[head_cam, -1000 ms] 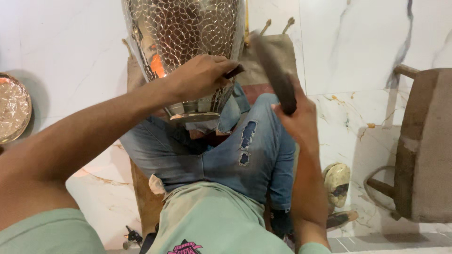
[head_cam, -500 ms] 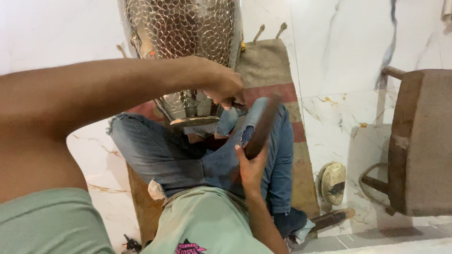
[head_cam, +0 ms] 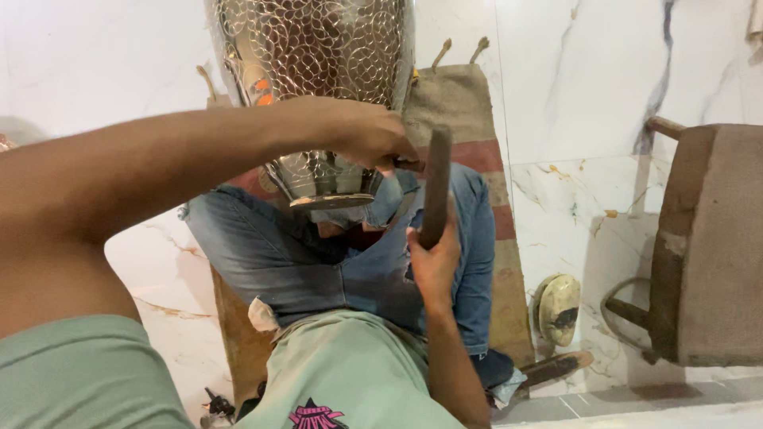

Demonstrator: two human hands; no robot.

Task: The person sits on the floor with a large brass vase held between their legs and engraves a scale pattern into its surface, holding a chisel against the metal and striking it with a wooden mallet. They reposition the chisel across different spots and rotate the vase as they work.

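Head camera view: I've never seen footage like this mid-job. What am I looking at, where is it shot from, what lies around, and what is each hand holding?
The single picture comes from a camera worn on a person's head, looking down at their own body. They sit on a burlap mat on a white marble floor, in blue jeans and a green shirt. A shiny metal vessel with a pattern of circles rests over the lap. The left hand is at its lower side and seems to pinch a small tool, mostly hidden. The right hand grips a dark wooden bar, upright. On the floor to the right lie a pale oval object, a dark wooden-handled tool and a worn block-like stool.
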